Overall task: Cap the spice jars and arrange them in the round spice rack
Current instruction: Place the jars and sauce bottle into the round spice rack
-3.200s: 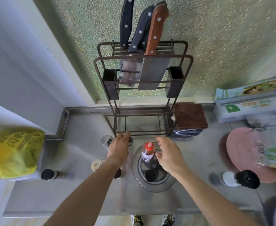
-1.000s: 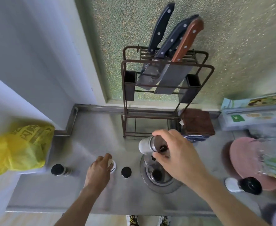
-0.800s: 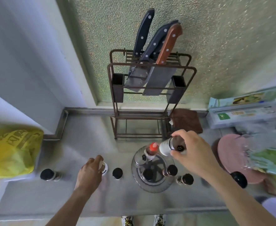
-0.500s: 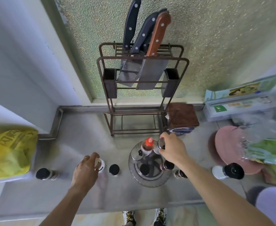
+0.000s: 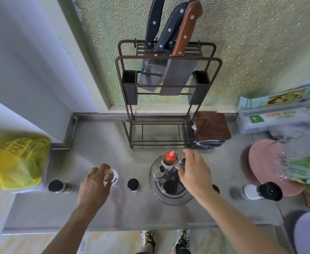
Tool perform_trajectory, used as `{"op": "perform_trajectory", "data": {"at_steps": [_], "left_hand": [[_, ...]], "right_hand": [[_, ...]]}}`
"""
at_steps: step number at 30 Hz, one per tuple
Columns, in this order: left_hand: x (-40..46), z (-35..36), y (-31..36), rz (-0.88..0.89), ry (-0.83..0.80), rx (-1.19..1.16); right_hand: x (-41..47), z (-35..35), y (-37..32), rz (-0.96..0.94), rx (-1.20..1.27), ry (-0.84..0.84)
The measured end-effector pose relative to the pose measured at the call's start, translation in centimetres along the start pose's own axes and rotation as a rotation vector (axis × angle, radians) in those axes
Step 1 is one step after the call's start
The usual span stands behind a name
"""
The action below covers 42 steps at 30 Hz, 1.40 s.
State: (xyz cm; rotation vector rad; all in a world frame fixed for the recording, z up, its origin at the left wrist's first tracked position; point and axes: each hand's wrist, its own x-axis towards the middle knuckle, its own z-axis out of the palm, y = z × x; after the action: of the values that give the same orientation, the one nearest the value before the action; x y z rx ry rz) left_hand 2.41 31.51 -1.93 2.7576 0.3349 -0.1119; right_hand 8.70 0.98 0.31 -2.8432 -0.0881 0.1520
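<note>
The round spice rack (image 5: 155,189) stands on the steel counter in front of me. In it are a red-capped bottle (image 5: 169,158), a silver-lidded jar (image 5: 159,170), a second silver-lidded jar (image 5: 181,160) and a black-capped jar (image 5: 168,186). My right hand (image 5: 194,176) hovers over the rack's right side with fingers apart, holding nothing, just beside the second silver jar. My left hand (image 5: 95,182) grips a white-lidded jar (image 5: 113,176) on the counter. A black-capped jar (image 5: 133,184) stands between that jar and the rack. Another black-capped jar (image 5: 56,186) stands far left.
A tall metal knife rack (image 5: 167,99) with several knives stands behind the spice rack. A brown cloth (image 5: 211,126) lies to its right. A yellow bag (image 5: 13,164) sits at the left, a pink board (image 5: 265,165) and a lying black-capped bottle (image 5: 262,191) at the right.
My right hand carried a silver-lidded jar to the rack, set it beside the red-capped bottle and let go. My left hand stayed on the white-lidded jar.
</note>
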Motion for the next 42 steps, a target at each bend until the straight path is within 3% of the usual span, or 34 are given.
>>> {"op": "perform_trajectory", "data": {"at_steps": [3,9,16,27,42], "left_hand": [[-1.2,-3.5,1.1,0.048,0.064,-0.002],[-4.6,-8.1,7.0,0.25,0.07,-0.064],[-6.6,-1.1,13.0,0.426,-0.106,-0.14],[-4.7,7.2,14.4,0.234,-0.179,-0.078],[-4.6,8.3,13.5,0.157,-0.165,-0.094]], "right_hand": [[-3.7,0.8,-1.3,-0.107,0.05,-0.034],[-5.3,4.5,-1.6,-0.082,0.037,-0.25],[-7.2,4.8,0.9,-0.007,0.089,-0.206],[-9.2,4.1,2.9,0.042,0.172,-0.212],[-8.6,5.9,1.0,-0.02,0.167,-0.274]]}}
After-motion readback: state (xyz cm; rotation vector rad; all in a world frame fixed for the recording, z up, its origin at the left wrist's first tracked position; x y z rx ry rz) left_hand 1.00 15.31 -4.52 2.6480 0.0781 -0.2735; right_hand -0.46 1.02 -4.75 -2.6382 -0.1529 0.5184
